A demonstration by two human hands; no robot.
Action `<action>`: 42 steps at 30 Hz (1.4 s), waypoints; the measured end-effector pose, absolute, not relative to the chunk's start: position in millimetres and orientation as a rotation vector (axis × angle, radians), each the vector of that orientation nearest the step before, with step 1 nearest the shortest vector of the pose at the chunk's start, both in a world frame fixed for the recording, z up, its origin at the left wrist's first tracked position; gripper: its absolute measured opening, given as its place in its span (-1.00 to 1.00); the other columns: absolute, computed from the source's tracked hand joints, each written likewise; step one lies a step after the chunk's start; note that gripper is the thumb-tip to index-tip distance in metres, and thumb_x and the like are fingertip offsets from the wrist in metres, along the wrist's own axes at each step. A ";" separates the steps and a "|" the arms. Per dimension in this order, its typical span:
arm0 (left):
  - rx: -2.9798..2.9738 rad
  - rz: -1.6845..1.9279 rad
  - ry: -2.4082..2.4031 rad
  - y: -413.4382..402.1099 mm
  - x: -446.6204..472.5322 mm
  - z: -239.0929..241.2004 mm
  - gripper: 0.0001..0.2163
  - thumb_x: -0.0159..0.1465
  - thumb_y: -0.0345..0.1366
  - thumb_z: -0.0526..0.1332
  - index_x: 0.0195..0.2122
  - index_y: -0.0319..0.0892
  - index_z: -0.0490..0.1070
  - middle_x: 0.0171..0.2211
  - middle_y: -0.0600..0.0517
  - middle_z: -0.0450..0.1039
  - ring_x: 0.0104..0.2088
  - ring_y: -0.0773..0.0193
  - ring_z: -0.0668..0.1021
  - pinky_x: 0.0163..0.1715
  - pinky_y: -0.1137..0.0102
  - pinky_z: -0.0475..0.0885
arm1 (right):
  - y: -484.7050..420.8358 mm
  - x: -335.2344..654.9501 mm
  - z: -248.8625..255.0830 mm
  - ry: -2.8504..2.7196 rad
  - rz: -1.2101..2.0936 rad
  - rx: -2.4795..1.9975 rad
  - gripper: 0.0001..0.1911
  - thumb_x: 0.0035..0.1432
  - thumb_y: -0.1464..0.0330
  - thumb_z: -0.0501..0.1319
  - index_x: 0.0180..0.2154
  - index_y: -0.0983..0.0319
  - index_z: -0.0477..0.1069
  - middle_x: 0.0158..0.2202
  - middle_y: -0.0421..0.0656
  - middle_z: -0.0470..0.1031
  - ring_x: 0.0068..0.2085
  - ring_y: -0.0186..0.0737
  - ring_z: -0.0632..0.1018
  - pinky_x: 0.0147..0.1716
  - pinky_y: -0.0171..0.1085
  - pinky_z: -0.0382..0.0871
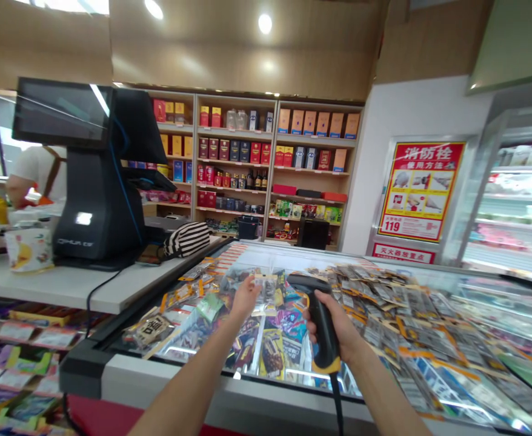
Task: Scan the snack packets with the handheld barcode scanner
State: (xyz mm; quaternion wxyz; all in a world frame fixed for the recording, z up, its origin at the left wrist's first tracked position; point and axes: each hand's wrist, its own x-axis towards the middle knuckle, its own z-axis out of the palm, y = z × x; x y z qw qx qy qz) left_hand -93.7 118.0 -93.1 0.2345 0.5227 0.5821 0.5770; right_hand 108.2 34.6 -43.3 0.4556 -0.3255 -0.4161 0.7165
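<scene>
My right hand (339,324) is wrapped around the grip of a black and yellow barcode scanner (324,327). The scanner's head points left, toward my left hand (246,297). The fingers of that hand are closed in a pinch on the edge of a small clear plastic packet (268,289) with a pale strip along its top. What lies inside the packet is too blurred to name. Both hands are above the glass top of a chest freezer (266,393), with colourful frozen packs (272,354) showing through the glass.
Many flat grey-and-orange pieces (397,309) are heaped on the glass at right. A brown-labelled packet (152,330) lies at left. Beyond it stand a checkout terminal (97,181) and a striped pouch (187,239) on the counter (97,290). Another person (36,172) is behind the terminal.
</scene>
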 end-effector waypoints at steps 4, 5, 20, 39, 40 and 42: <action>1.454 1.535 1.621 114.5 -84.1 -108.1 -0.68 -0.01 -0.42 0.06 -0.18 -0.28 0.26 -0.50 0.03 0.42 -0.52 0.36 0.44 -0.50 0.50 0.28 | 35.6 116.0 -46.5 -1.022 1.755 -0.813 -0.67 -0.10 0.14 0.05 -0.49 0.30 0.28 -0.65 -0.23 0.34 -0.71 -0.45 0.31 -0.78 -0.41 0.21; 1.458 1.534 1.626 114.2 -83.0 -108.3 -0.67 -0.01 -0.42 0.05 -0.16 -0.27 0.24 -0.51 0.04 0.41 -0.54 0.38 0.44 -0.53 0.51 0.27 | 35.5 117.4 -46.6 -1.017 1.761 -0.814 -0.68 -0.09 0.15 0.05 -0.48 0.31 0.28 -0.65 -0.23 0.34 -0.71 -0.45 0.31 -0.78 -0.41 0.22; 1.558 1.593 1.681 117.5 -77.4 -75.4 -0.51 -0.04 -0.50 0.03 -0.02 -0.24 0.04 -0.40 0.00 0.43 -0.43 0.36 0.46 -0.42 0.50 0.28 | 28.4 113.0 -38.1 -0.981 1.826 -0.780 -0.64 -0.10 0.12 0.04 -0.54 0.32 0.27 -0.69 -0.22 0.31 -0.72 -0.45 0.30 -0.78 -0.41 0.20; 1.572 1.661 1.668 116.7 -64.9 -70.8 -0.47 -0.03 -0.50 0.05 0.02 -0.25 -0.01 -0.37 -0.01 0.43 -0.35 0.33 0.45 -0.29 0.45 0.27 | 24.3 104.6 -28.6 -0.996 1.876 -0.707 -0.67 -0.08 0.14 0.03 -0.47 0.30 0.27 -0.65 -0.23 0.33 -0.70 -0.45 0.31 -0.77 -0.41 0.22; 1.565 1.663 1.653 117.4 -65.2 -71.2 -0.46 -0.03 -0.51 0.05 0.02 -0.25 -0.02 -0.35 -0.01 0.43 -0.34 0.34 0.45 -0.28 0.47 0.26 | 24.5 103.9 -27.8 -0.993 1.876 -0.704 -0.67 -0.08 0.14 0.03 -0.47 0.29 0.27 -0.65 -0.23 0.33 -0.70 -0.45 0.31 -0.77 -0.41 0.22; 1.545 1.667 1.621 119.7 -66.1 -71.9 -0.46 -0.03 -0.52 0.05 0.02 -0.24 -0.03 -0.32 -0.01 0.42 -0.33 0.37 0.45 -0.28 0.50 0.26 | 25.5 105.5 -25.4 -0.982 1.860 -0.698 -0.68 -0.08 0.14 0.03 -0.46 0.29 0.27 -0.66 -0.23 0.33 -0.71 -0.45 0.31 -0.77 -0.42 0.22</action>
